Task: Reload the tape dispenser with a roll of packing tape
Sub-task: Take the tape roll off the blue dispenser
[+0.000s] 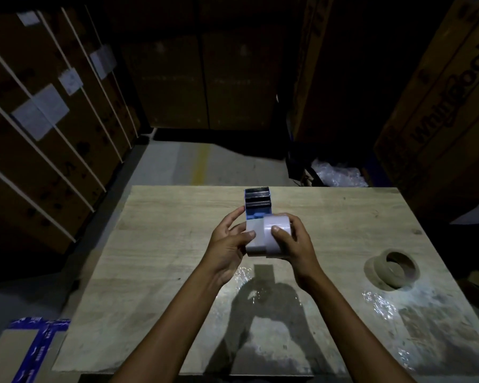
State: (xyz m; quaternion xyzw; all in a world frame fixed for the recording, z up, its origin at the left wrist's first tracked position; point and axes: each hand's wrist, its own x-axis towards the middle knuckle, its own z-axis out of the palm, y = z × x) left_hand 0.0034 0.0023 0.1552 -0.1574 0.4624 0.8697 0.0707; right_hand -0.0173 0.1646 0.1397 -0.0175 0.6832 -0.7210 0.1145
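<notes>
A blue tape dispenser [257, 201] with a serrated metal blade at its far end is held above the middle of the wooden table [163, 244]. My left hand [228, 240] grips the dispenser's left side, thumb on its pale curved cover. My right hand [293, 244] holds a pale roll of packing tape [277, 230] against the dispenser's right side, thumb pressed on the roll's outer face. The dispenser's hub is hidden behind the roll and my fingers.
A brown, nearly used-up tape core [396, 269] lies on the table at the right, with crinkled clear film [379, 305] near it. Tall cardboard boxes [39, 120] surround the table. A box with blue tape [25, 349] sits at lower left.
</notes>
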